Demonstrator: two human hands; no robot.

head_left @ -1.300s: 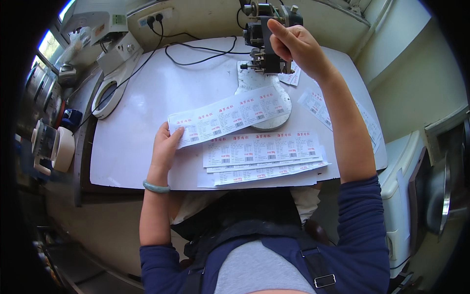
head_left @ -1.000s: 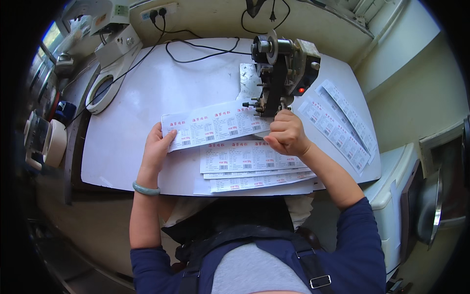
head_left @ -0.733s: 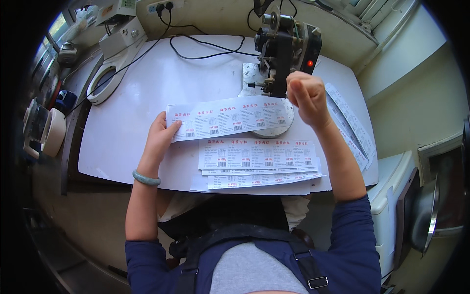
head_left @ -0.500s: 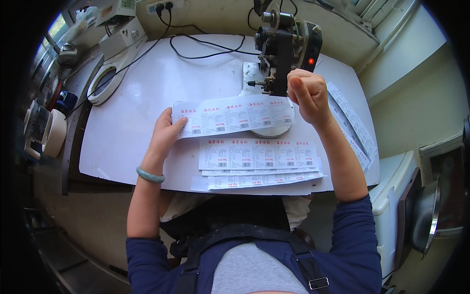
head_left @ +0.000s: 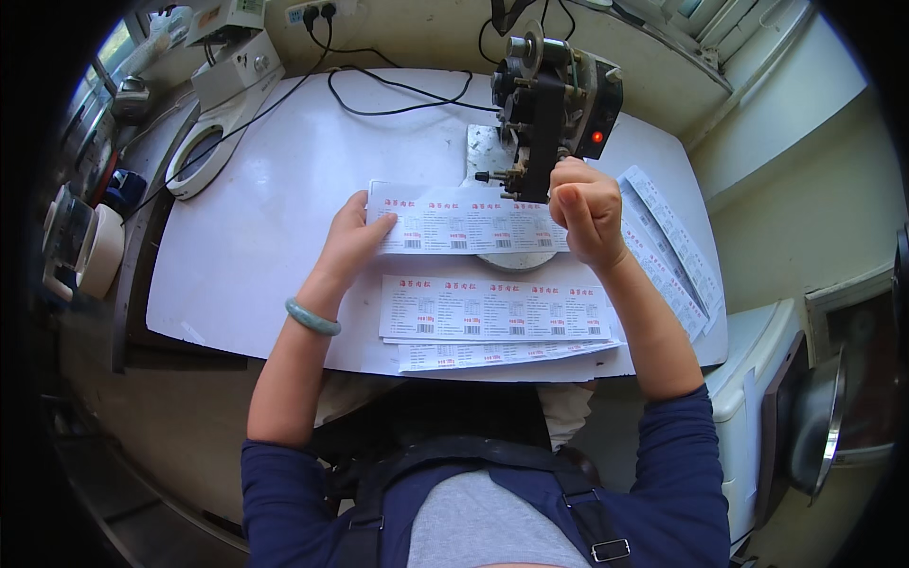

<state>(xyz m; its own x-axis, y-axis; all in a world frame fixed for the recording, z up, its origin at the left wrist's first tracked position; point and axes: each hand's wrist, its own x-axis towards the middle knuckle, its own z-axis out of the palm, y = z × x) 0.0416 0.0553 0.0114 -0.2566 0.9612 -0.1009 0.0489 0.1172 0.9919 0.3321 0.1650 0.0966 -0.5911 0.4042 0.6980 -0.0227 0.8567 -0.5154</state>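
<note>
My left hand (head_left: 360,235) pinches the left end of a strip of white labels (head_left: 464,220), thumb on top. Red lettering and barcodes run along the strip. It lies across the round metal base (head_left: 518,260) of a black tabletop coding machine (head_left: 544,99), beneath the machine's head. My right hand (head_left: 589,216) is a fist at the machine's front right, closed around what looks like its lever; the fist hides most of that lever and the strip's right end. A stack of similar label strips (head_left: 497,310) sits nearer me at the table's front edge.
More label strips (head_left: 668,270) lie fanned at the right of the white table (head_left: 256,256). A white device with a ring-shaped base (head_left: 194,161) stands at the back left. Black cables (head_left: 407,106) cross the table's rear. A metal bowl (head_left: 819,421) is beyond the right side.
My left hand has slid the label strip to the right under the machine. My right fist has come down toward me, and the machine's head sits slightly lower.
</note>
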